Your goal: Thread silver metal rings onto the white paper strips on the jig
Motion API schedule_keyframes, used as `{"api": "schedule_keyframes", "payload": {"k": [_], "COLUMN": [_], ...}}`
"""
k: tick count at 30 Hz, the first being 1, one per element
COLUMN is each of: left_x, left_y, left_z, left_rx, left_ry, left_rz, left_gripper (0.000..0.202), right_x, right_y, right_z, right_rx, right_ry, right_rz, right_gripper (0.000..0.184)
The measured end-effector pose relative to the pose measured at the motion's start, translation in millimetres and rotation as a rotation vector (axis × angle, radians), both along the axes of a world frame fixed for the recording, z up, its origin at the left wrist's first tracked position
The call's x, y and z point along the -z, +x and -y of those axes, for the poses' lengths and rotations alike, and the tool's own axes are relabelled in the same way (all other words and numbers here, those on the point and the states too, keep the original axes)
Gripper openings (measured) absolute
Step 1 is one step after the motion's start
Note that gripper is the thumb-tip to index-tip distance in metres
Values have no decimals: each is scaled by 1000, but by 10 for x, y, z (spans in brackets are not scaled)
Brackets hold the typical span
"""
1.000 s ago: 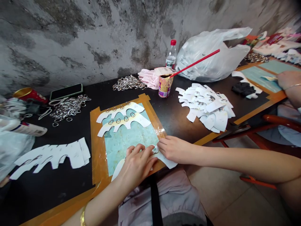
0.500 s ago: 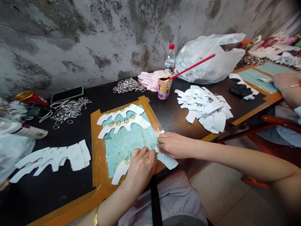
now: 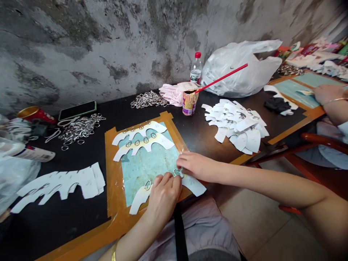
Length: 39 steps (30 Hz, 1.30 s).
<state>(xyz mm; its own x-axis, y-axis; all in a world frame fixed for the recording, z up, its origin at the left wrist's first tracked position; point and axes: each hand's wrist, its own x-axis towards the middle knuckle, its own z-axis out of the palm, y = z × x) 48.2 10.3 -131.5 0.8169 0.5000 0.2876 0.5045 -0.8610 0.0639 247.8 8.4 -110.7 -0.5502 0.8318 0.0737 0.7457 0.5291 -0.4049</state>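
A white scalloped strip (image 3: 193, 185) lies across the front edge of the taped blue-green mat (image 3: 146, 165), its middle hidden by my hands. My left hand (image 3: 165, 192) is closed, fingers bent and pressed down on the strip. On its left part a metal ring (image 3: 147, 185) shows; another metal ring (image 3: 177, 172) sits between my two hands. My right hand (image 3: 195, 166) is closed with its fingertips at a small white tab of the strip beside that ring. Farther up the mat are two more scalloped strips (image 3: 160, 140) with several rings along them.
Left are stacked white strips (image 3: 88, 183), a ring pile (image 3: 81, 128), a phone (image 3: 78, 110) and a white bottle (image 3: 39, 153). Behind stand a cup (image 3: 189, 103) with a red stick and a plastic bag (image 3: 239, 69). A heap of strips (image 3: 236, 123) lies right; a co-worker's hand (image 3: 327, 95) is beyond.
My right hand has shifted slightly left and up, its fingers now over the ring between my hands. My left hand stays pressed on the strip, almost unmoved.
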Motion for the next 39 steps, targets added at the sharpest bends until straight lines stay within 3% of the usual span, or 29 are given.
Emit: {"api": "schedule_keyframes", "payload": {"k": [3,8,15,22,29,39], "left_x": [-13,-35,-64,-117,-51,-140], "left_y": [5,1,-15,-61,-57,-52], "left_z": [-16,-31,-52,-152,-144,-242], "left_rx": [-9,4,30,68,89,384], "left_ry": [-18,-50,-79,-141,-63,103], "left_rz": [6,-8,-31,5,60,-94], "left_gripper": [20,19,18,7,17,18], "right_x": [19,42,227,160,188,82], "right_y": [5,54,-3,31,77,76], "right_z": [67,127,186,149,132,96], "right_rx": [-91,-128,-136,-210,-237,-381], "right_ry": [21,72,261,307,325,359], "right_rz": [60,112,115,253,300,398], "right_gripper": [11,16,19,21,19,19]}}
